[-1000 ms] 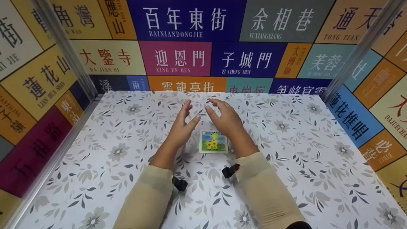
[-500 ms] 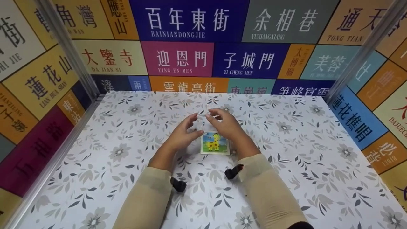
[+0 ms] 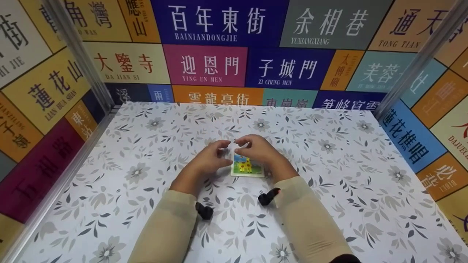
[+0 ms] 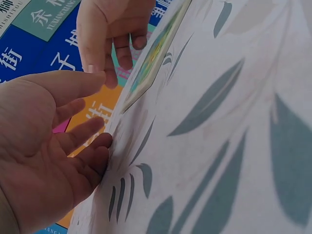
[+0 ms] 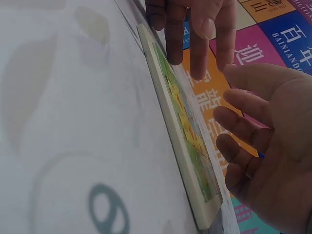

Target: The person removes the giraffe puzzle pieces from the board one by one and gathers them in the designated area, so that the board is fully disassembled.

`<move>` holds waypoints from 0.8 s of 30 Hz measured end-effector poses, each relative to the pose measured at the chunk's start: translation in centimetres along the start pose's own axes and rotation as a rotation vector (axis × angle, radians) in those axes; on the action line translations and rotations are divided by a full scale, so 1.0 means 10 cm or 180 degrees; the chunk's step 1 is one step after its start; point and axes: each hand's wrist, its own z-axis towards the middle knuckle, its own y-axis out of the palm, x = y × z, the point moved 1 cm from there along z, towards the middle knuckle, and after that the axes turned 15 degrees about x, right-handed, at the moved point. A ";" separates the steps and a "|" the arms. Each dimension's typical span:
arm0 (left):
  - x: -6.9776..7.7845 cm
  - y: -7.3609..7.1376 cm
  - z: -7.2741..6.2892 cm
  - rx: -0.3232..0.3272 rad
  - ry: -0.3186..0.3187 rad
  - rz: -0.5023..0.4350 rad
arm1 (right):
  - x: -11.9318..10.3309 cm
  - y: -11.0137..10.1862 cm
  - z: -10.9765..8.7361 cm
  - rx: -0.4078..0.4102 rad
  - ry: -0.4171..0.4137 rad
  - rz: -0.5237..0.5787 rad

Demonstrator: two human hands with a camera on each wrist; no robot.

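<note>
A small square picture board (image 3: 243, 168) with a yellow giraffe on green and blue lies flat on the table. My left hand (image 3: 210, 159) is at its left edge, thumb apart from the loosely bent fingers, holding nothing. Over the board's upper right part comes my right hand (image 3: 259, 150), also bare, hiding that corner. The fingertips of both hands face each other near the far edge. In the right wrist view the pale edge of the board (image 5: 183, 156) runs beside the relaxed right hand (image 5: 273, 131). The left wrist view has the left hand (image 4: 53, 141) next to the board's corner.
A white tablecloth (image 3: 321, 204) with grey leaves and flowers covers the table. Colourful panels with street names (image 3: 204, 65) wall in the back and both sides. Small black cameras (image 3: 204, 211) sit at both sleeve cuffs.
Both hands have come down and back toward the person, from beyond the board to its far edge and sides. Their fingers are more bent than before. The board stays in place.
</note>
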 end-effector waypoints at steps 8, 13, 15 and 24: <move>0.00 0.02 -0.01 -0.0060 -0.0019 0.0150 | 0.07 0.04 -0.01 -0.0136 0.0087 -0.0050; 0.00 0.03 -0.04 -0.0207 0.0173 0.0424 | 0.09 0.05 -0.01 -0.0211 0.0154 -0.0131; 0.00 0.03 -0.04 -0.0283 0.0305 0.0576 | 0.09 0.06 -0.01 -0.0258 0.0142 -0.0175; 0.02 0.04 -0.03 -0.0425 0.0726 0.1115 | 0.09 0.05 0.00 -0.0355 -0.0197 -0.0400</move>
